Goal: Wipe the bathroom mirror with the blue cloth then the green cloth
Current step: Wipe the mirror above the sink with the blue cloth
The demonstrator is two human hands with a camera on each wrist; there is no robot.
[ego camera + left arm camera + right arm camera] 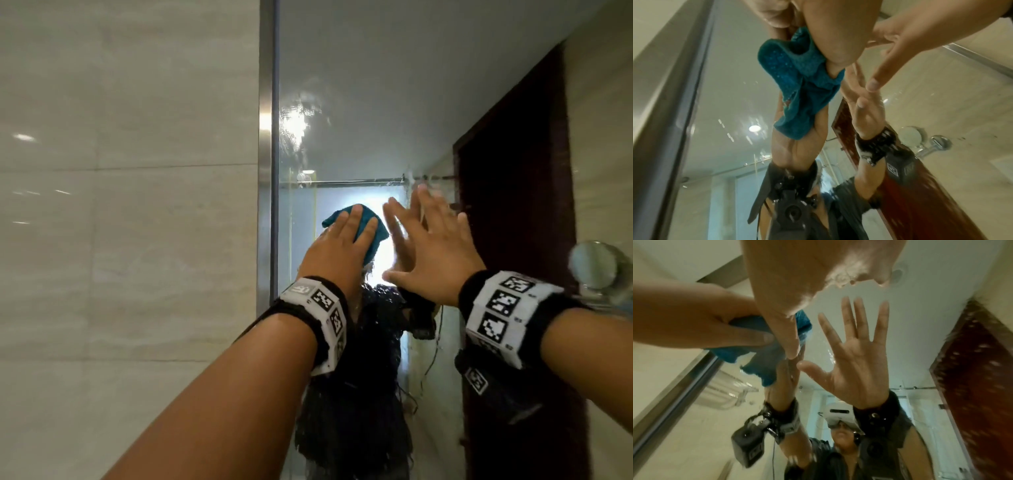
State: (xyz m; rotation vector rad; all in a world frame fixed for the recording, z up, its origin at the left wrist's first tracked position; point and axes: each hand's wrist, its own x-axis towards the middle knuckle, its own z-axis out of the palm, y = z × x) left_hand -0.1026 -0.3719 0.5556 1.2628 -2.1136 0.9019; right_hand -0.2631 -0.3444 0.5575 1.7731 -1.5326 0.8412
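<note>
The blue cloth is pressed flat against the mirror by the left hand, its fingers lying straight over the cloth while the thumb is tucked under its lower edge. Just beside it, the right hand is held released, fingers spread, near the wet glass. The metal frame and the tiled wall are seen to the left.
</note>
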